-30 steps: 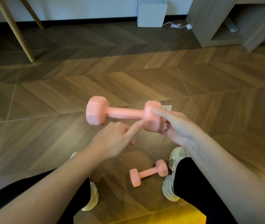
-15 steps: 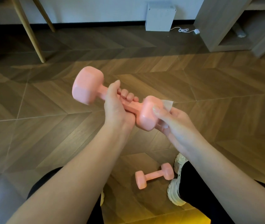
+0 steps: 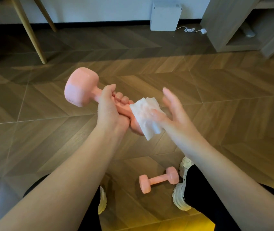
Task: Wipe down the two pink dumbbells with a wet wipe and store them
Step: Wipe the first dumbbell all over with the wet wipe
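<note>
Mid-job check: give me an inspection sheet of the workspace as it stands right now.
Surface: wooden herringbone floor, person seated on it.
Job's things: held dumbbell raised and tilted; wet wipe draped over its near head; second dumbbell lying on the floor between the feet.
Clutter: nothing seen.
Grippers: left hand grips the handle; right hand presses the wipe with its thumb, fingers straight.
Cables: white cable with plug beside the white box.
Surroundings: wooden legs far left, shelf unit far right.
</note>
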Available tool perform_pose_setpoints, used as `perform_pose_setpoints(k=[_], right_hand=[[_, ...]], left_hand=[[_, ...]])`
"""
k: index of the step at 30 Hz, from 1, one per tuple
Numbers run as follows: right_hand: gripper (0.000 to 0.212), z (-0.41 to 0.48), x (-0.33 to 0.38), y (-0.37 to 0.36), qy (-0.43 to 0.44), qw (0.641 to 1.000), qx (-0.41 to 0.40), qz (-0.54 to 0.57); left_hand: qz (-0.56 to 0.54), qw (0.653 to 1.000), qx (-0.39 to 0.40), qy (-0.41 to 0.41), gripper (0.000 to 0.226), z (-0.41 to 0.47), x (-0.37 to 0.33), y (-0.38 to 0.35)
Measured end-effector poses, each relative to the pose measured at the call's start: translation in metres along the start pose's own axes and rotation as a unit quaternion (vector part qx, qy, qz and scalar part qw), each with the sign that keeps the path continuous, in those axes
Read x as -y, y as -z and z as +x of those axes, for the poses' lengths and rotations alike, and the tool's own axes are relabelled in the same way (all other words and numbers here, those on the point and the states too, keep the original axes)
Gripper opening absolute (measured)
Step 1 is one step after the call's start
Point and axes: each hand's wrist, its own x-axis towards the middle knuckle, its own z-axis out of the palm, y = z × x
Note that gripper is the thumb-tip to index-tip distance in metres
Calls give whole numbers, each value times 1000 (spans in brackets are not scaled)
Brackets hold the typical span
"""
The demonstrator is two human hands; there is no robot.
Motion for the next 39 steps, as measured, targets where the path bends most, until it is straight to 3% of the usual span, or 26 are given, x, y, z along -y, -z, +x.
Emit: perform_pose_setpoints(k=[2, 4, 9, 12, 14, 19, 25, 30, 32, 36, 39], right_hand=[[80, 5, -2, 0, -142, 982, 75, 95], [78, 6, -5, 0, -185, 965, 117, 145], [73, 9, -10, 0, -183, 964, 104, 159], [49, 9, -13, -14, -177, 974, 60, 125], [45, 10, -12, -14, -186, 970, 62, 145], [51, 11, -11, 4, -165, 945, 158, 235], [54, 12, -15, -11, -190, 965, 97, 150], [76, 22, -8, 20, -228, 912, 231, 251], [90, 23, -7, 22, -243, 905, 239, 256], [70, 18, -13, 0, -227, 948, 176, 138], [64, 15, -15, -3, -200, 958, 158, 132]], left_hand=[[8, 1000, 6, 7, 34, -2, 2, 2], [18, 1000, 9, 16, 35, -3, 5, 3], [9, 1000, 5, 17, 35, -2, 3, 5], [7, 1000, 8, 20, 35, -1, 6, 7], [24, 999, 11, 20, 34, -2, 9, 7], [9, 1000, 10, 11, 36, 3, 2, 5], [6, 1000, -6, 14, 35, 2, 5, 7], [-10, 1000, -15, 22, 35, 7, -1, 8], [-2, 999, -15, 31, 34, 7, 1, 9], [42, 998, -11, 37, 35, 4, 11, 10], [51, 998, -6, 33, 34, 5, 11, 10]])
